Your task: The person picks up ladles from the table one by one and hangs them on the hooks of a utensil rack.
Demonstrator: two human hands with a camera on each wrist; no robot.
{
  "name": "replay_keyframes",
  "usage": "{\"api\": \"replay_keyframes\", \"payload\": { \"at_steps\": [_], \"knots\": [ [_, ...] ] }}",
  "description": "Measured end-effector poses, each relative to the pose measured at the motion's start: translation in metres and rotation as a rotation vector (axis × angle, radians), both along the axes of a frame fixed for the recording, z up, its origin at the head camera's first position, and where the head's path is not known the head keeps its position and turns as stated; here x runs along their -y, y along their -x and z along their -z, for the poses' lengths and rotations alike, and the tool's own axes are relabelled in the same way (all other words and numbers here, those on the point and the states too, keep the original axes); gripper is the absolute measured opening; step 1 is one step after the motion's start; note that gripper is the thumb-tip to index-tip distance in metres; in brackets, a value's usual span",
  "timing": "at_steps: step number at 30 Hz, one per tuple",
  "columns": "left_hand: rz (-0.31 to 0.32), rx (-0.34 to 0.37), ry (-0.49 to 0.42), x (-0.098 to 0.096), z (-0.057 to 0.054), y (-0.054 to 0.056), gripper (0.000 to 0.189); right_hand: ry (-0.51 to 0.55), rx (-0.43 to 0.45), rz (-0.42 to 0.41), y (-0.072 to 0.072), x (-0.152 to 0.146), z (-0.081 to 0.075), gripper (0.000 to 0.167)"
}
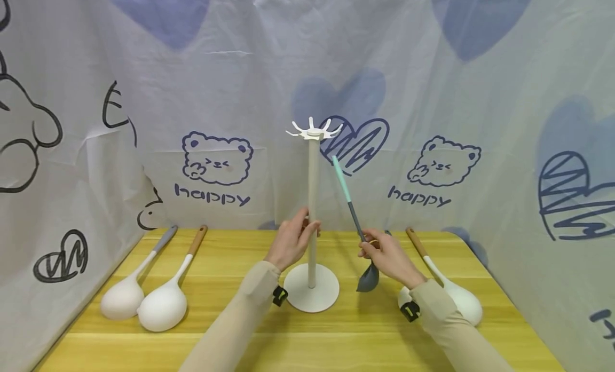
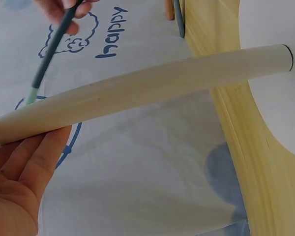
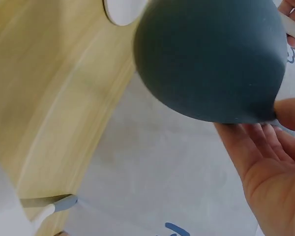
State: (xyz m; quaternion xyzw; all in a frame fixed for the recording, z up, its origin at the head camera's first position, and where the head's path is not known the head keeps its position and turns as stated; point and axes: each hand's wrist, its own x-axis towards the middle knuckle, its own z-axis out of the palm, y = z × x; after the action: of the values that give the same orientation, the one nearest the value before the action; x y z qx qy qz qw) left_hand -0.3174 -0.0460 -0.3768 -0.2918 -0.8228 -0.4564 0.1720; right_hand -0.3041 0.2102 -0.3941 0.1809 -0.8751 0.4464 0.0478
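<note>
A white utensil stand (image 1: 312,190) with a ring of hooks at its top stands upright on a round base. My left hand (image 1: 292,238) grips its pole (image 2: 137,88) partway up, fingers behind and thumb on the near side. To the right of the pole, my right hand (image 1: 386,257) pinches a dark grey ladle (image 1: 369,278) by the lower handle, just above the bowl. The ladle's mint-green handle end (image 1: 341,177) points up and leans left, below hook height. Its bowl (image 3: 211,59) hangs above the table and fills much of the right wrist view.
Two white ladles lie at the left, one with a grey handle (image 1: 122,297), one with a wooden handle (image 1: 163,308). At the right, another wooden-handled ladle (image 1: 461,302) lies beside one mostly hidden by my arm. A printed cloth (image 1: 269,68) hangs behind the wooden table (image 1: 216,286).
</note>
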Motion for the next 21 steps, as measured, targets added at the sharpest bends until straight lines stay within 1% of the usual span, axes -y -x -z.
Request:
{"api": "replay_keyframes", "payload": {
  "at_steps": [4,9,12,14,18,21],
  "knots": [
    [0.012,0.009,-0.003,0.0,0.0,0.002,0.017,0.058,-0.049,0.02,0.003,0.002,-0.005,0.032],
    [0.04,0.035,-0.024,0.002,-0.001,0.004,0.018,0.124,-0.077,0.043,0.005,0.006,-0.012,0.031],
    [0.041,0.059,-0.026,0.003,-0.002,0.003,0.018,0.142,-0.092,0.047,0.005,0.007,-0.015,0.032],
    [0.041,0.067,-0.028,0.003,-0.002,0.003,0.019,0.135,-0.11,0.049,0.005,0.008,-0.018,0.033],
    [0.029,0.092,-0.048,0.002,-0.002,0.002,0.023,0.124,-0.149,0.053,0.007,0.011,-0.024,0.034],
    [-0.007,0.102,-0.063,0.002,-0.002,0.0,0.027,0.132,-0.16,0.051,0.009,0.014,-0.03,0.032]
  ]
}}
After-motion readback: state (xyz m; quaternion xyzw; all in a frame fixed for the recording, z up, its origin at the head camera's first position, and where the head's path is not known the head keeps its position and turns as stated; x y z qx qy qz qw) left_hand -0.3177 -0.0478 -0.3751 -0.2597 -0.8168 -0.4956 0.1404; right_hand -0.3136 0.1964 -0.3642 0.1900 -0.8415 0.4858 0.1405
